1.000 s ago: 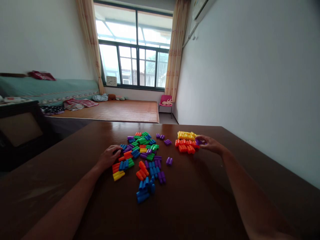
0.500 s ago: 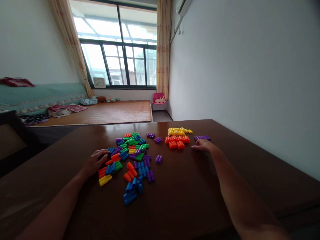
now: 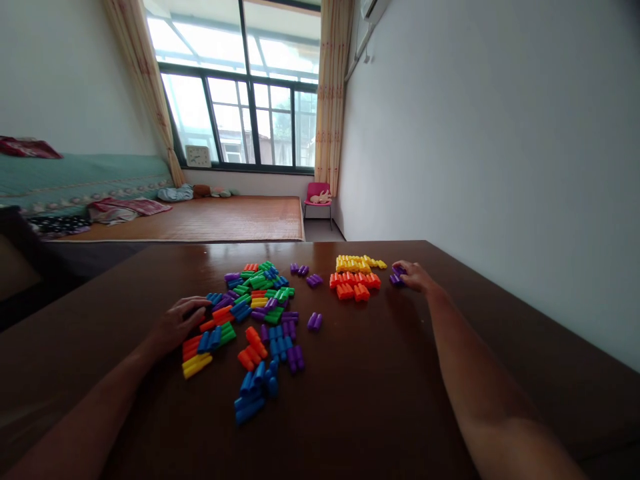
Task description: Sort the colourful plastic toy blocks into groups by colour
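My left hand [image 3: 183,320] rests at the left edge of a mixed pile of coloured plastic pieces [image 3: 257,281], its fingers bent over the table near a blue piece [image 3: 214,299]. Whether it grips anything is hard to see. At the right, my right hand [image 3: 414,276] has its fingers on purple pieces [image 3: 397,277], partly covering them. Just left of it lie yellow pieces [image 3: 353,263] in rows, with orange-red pieces [image 3: 354,280] in front of them. Loose purple pieces [image 3: 315,321] lie between the pile and these rows.
Blue pieces [image 3: 249,405] lie nearest me on the brown table [image 3: 360,387]. A white wall [image 3: 475,147] runs along the right. Beyond the table are a bed [image 3: 235,217], a pink chair [image 3: 319,192] and a window with a clock [image 3: 199,157].
My right hand has moved slightly up and away, now over the purple pieces at the right. The view has shifted a little; my left hand stays beside the pile.
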`<state>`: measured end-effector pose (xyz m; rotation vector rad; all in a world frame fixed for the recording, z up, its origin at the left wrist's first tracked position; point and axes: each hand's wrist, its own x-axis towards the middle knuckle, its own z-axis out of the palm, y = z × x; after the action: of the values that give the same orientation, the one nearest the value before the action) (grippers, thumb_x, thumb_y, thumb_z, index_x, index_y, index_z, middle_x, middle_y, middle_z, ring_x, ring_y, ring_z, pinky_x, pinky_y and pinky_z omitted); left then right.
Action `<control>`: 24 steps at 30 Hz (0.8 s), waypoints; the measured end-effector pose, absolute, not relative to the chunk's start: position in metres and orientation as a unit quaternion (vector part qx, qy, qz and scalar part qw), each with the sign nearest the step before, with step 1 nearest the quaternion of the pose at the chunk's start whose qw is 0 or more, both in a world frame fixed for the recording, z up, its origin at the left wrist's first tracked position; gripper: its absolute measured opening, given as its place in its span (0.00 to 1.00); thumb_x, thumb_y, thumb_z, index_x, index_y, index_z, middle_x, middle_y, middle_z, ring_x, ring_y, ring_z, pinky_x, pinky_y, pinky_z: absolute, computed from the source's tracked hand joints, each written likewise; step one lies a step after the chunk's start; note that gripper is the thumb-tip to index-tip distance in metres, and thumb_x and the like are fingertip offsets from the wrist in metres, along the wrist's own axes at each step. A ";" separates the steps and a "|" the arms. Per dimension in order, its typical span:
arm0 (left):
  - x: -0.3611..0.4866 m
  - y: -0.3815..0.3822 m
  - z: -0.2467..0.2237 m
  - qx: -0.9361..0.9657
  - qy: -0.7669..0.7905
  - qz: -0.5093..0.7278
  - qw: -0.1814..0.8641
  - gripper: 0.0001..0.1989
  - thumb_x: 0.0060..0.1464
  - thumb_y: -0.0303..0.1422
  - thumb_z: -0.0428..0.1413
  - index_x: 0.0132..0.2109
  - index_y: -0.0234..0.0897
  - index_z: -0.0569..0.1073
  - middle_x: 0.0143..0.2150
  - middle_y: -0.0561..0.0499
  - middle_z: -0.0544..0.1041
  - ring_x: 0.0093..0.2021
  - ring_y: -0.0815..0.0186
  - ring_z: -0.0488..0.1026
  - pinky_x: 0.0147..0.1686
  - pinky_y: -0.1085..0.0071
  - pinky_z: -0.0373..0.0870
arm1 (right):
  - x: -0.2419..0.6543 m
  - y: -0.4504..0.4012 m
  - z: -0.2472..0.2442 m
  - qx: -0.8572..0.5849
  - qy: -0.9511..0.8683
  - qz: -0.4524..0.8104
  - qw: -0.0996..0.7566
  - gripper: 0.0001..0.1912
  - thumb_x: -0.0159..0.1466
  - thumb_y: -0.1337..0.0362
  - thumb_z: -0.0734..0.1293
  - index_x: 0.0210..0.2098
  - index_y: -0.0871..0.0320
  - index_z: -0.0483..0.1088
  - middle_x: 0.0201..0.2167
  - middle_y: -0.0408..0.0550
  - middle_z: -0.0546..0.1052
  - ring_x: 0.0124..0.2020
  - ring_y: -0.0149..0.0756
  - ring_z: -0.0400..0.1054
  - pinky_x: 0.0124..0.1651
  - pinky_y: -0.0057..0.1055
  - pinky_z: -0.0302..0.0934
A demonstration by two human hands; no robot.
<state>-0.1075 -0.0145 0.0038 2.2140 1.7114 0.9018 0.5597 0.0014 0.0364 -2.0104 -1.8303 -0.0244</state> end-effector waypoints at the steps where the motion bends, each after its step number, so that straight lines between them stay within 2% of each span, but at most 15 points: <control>1: -0.108 -0.014 0.003 0.749 0.580 0.306 0.099 0.28 0.50 0.57 0.49 0.44 0.41 0.77 0.51 0.47 0.75 0.53 0.55 0.70 0.56 0.60 0.65 | 0.559 0.002 0.033 -0.724 -0.660 -0.010 0.203 0.23 0.52 0.72 0.64 0.46 0.51 0.73 0.44 0.45 0.78 0.46 0.38 0.68 0.48 0.31 0.63; 10: -0.110 -0.012 0.000 0.760 0.567 0.300 0.100 0.28 0.52 0.54 0.49 0.46 0.38 0.76 0.53 0.45 0.74 0.54 0.55 0.69 0.57 0.62 0.64 | 0.556 0.001 0.026 -0.745 -0.648 -0.015 0.158 0.19 0.55 0.68 0.65 0.45 0.47 0.74 0.50 0.44 0.75 0.50 0.44 0.65 0.50 0.41 0.62; 16: -0.099 -0.023 0.011 0.756 0.573 0.306 0.086 0.29 0.51 0.56 0.48 0.44 0.37 0.78 0.51 0.44 0.75 0.51 0.55 0.71 0.55 0.62 0.66 | 0.567 0.003 0.008 -0.720 -0.661 -0.024 0.209 0.18 0.56 0.66 0.65 0.46 0.51 0.74 0.44 0.47 0.78 0.45 0.42 0.70 0.52 0.40 0.63; 21: -0.094 -0.026 0.012 0.756 0.567 0.315 0.092 0.26 0.52 0.52 0.48 0.44 0.38 0.77 0.50 0.44 0.75 0.52 0.57 0.71 0.56 0.61 0.66 | 0.572 0.002 0.009 -0.666 -0.704 -0.070 0.235 0.22 0.55 0.65 0.64 0.50 0.54 0.72 0.52 0.49 0.74 0.52 0.43 0.67 0.58 0.42 0.58; 24: -0.096 -0.023 0.006 0.758 0.557 0.325 0.095 0.23 0.53 0.49 0.48 0.45 0.38 0.77 0.50 0.45 0.74 0.52 0.57 0.70 0.56 0.60 0.65 | 0.551 0.001 0.030 -0.666 -0.686 -0.109 0.272 0.23 0.55 0.67 0.63 0.51 0.55 0.71 0.50 0.52 0.75 0.50 0.44 0.69 0.56 0.45 0.59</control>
<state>-0.0959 -0.0231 0.0061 2.2487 1.6523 0.9623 0.5512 0.0005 0.0297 -1.7946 -1.8467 -0.2927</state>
